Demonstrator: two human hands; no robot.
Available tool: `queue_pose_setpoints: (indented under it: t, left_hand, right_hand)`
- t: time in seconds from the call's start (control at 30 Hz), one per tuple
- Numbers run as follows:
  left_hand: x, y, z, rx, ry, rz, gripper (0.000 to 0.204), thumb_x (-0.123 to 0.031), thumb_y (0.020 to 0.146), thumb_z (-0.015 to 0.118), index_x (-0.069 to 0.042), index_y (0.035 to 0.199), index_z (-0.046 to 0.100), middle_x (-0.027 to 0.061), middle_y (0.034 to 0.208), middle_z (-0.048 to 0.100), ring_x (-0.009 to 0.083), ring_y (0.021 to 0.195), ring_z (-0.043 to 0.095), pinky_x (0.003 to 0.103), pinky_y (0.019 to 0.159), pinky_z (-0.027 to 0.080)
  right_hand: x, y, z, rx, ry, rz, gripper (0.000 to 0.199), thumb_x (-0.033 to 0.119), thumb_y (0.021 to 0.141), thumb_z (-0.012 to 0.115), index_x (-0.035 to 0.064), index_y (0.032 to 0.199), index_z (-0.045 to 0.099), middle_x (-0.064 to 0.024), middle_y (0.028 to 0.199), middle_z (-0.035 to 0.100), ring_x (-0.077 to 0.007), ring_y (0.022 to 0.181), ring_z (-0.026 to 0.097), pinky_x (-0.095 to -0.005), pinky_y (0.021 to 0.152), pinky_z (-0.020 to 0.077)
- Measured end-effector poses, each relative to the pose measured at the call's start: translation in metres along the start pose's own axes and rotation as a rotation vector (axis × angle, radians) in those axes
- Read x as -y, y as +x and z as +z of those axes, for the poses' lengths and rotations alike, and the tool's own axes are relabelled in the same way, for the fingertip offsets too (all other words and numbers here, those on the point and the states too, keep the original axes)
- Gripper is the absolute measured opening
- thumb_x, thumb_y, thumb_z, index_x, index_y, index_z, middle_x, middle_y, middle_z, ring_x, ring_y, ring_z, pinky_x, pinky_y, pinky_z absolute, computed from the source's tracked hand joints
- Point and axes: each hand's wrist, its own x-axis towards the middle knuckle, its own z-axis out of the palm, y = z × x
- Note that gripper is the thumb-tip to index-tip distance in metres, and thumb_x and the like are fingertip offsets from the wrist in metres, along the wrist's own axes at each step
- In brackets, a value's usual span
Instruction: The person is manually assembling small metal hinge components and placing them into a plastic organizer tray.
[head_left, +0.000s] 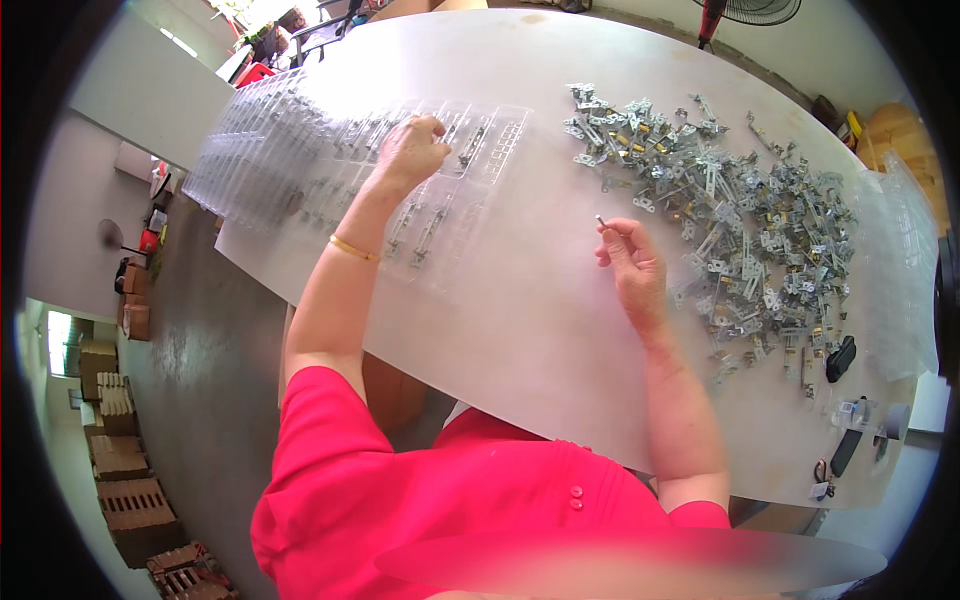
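My left hand (408, 155) is over a clear plastic compartment tray (515, 130), its fingers curled together. What they grip, if anything, is hidden. Small metal hardware pieces (472, 147) lie in the tray's slots beside that hand, and more metal pieces (430, 232) sit in the row nearer me. Above the bare tabletop, between tray and pile, my right hand (638, 270) pinches a small metal piece (601, 221) between thumb and fingers; its tip sticks up. To the right of this hand spreads a large loose pile of silvery metal fittings (740, 215), some with brass-coloured parts.
Clear trays (250, 150) stand in a stack at the left of the white table (540, 330). Clear plastic sheeting (895, 270) lies at the right edge. A black object (841, 358) and a dark phone-like slab (847, 453) rest nearer me. Cardboard boxes (120, 457) line the floor at left.
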Motion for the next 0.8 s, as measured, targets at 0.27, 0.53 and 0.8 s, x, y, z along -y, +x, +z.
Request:
queue_pose_setpoints:
  t: [0.27,0.53,0.8]
  left_hand:
    - [0.019,-0.097,-0.047,0.047,-0.015,0.086,0.039,-0.016,0.075,0.077,-0.001,0.11,0.068,0.0144,0.105,0.064,0.0294,0.094,0.062,0.039,0.088,0.049]
    - [0.011,-0.134,-0.034,0.116,0.06,0.114,0.044,-0.02,0.075,0.079,-0.001,0.112,0.063,0.0162,0.113,0.06,0.0341,0.116,0.054,0.043,0.102,0.041]
    - [0.015,-0.131,-0.028,0.142,0.063,0.121,0.043,-0.019,0.074,0.078,-0.003,0.111,0.063,0.0142,0.113,0.06,0.0329,0.114,0.054,0.041,0.101,0.042]
  right_hand:
    - [-0.002,0.0,-0.002,0.016,-0.014,0.005,0.01,0.011,0.099,0.063,0.0071,0.107,0.065,0.0018,0.093,0.066,-0.0057,0.077,0.059,-0.0218,0.068,0.0496]
    - [-0.005,-0.002,-0.003,0.02,0.019,-0.002,0.009,0.012,0.1,0.062,0.0073,0.107,0.065,0.0014,0.097,0.065,-0.0061,0.077,0.059,-0.0218,0.068,0.0494]
    - [-0.004,-0.003,-0.003,0.017,-0.011,-0.008,0.009,0.013,0.1,0.063,0.0075,0.106,0.065,0.0025,0.094,0.064,-0.006,0.077,0.059,-0.0217,0.068,0.0491]
